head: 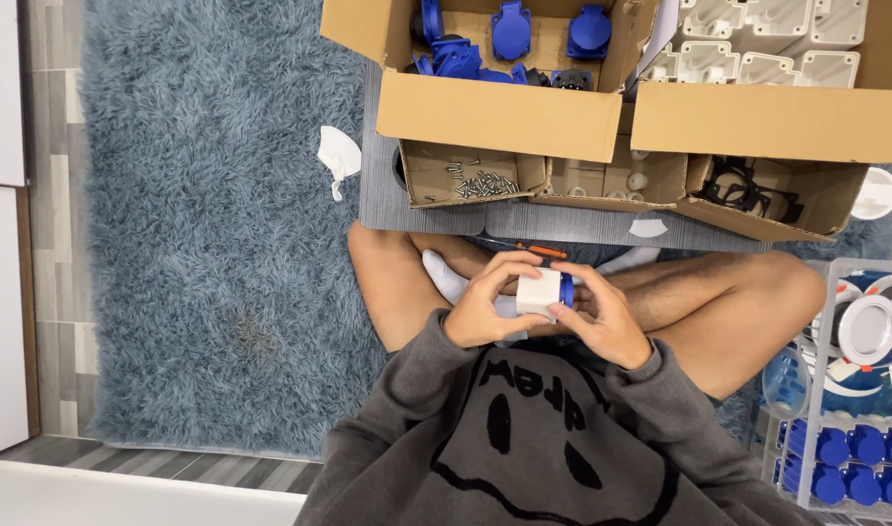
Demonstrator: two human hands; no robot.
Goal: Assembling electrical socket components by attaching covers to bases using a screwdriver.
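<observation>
Person sits cross-legged on the shaggy blue rug, both hands over the lap. Left hand and right hand together grasp a small white housing with a blue socket insert on its right face — looks like the seating step, insert being pressed flush. Next likely needs fasteners: loose screws sit in the small carton at the gray board's front edge, an orange-handled screwdriver just beyond the hands.
</observation>
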